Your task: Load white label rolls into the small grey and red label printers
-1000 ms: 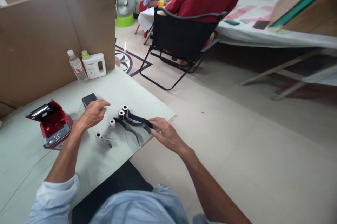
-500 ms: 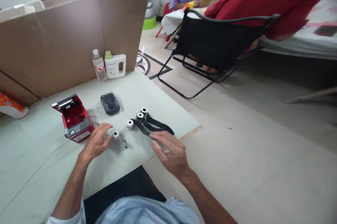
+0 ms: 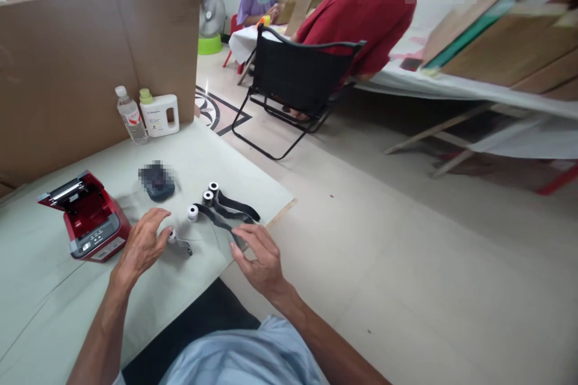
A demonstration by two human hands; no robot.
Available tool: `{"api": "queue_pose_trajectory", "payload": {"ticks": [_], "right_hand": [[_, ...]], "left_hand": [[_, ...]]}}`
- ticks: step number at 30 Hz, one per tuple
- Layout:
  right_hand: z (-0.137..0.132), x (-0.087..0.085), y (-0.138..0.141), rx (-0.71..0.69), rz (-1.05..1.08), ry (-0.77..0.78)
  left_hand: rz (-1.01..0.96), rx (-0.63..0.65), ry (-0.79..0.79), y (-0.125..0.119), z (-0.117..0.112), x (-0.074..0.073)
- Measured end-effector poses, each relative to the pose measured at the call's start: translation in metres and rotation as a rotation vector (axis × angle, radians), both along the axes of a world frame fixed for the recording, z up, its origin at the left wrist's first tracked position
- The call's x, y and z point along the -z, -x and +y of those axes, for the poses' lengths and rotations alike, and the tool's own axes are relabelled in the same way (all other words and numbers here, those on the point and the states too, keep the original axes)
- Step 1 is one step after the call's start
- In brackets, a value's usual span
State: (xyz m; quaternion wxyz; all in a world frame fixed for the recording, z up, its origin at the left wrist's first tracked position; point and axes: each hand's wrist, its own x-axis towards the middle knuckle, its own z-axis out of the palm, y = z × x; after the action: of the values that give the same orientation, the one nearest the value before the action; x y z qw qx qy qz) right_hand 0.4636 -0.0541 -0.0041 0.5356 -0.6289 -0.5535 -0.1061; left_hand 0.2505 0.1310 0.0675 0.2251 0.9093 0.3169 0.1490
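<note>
My left hand (image 3: 141, 244) hovers with thumb and fingers apart. Its thumb is right beside a small white roll (image 3: 172, 236), from which a short grey curled strip trails. To the right, my right hand (image 3: 261, 259) is also open, its fingertips close to the end of a dark strip. That strip runs from a white-cored roll (image 3: 192, 212). Two similar rolls (image 3: 208, 197) stand just behind it, each with a dark strip running rightward. Left of my left hand is a red and black printer (image 3: 97, 222) with its lid raised.
A blurred dark object (image 3: 159, 183) lies behind the rolls. A water bottle (image 3: 132, 117) and a white jug (image 3: 160, 115) stand against a cardboard panel (image 3: 67, 71). Beyond the table's right edge are a black folding chair (image 3: 302, 65) and a person in red (image 3: 352, 23).
The view has turned to the right, so everything on the table appears further left. My left thumb now partly covers the small roll. Both hands keep nearly the same pose.
</note>
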Motion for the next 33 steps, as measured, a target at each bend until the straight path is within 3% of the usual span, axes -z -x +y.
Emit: {"api": "queue_pose_trajectory", "payload": {"ticks": [4, 8, 14, 26, 33], "right_hand": [[-0.009, 0.015, -0.005, 0.125, 0.055, 0.135], [-0.014, 0.032, -0.006, 0.105, 0.092, 0.283], [-0.006, 0.033, -0.005, 0.083, 0.086, 0.332], [-0.003, 0.019, 0.001, -0.056, 0.162, 0.113], [0.001, -0.006, 0.004, -0.113, 0.203, -0.037]], "left_hand": [[0.072, 0.03, -0.038, -0.033, 0.009, -0.003], [0.165, 0.04, -0.063, -0.063, 0.019, 0.005], [0.261, 0.075, -0.075, -0.084, 0.025, 0.013], [0.153, 0.071, 0.048, -0.068, 0.024, 0.004], [-0.132, 0.056, 0.095, -0.045, 0.018, -0.014]]}}
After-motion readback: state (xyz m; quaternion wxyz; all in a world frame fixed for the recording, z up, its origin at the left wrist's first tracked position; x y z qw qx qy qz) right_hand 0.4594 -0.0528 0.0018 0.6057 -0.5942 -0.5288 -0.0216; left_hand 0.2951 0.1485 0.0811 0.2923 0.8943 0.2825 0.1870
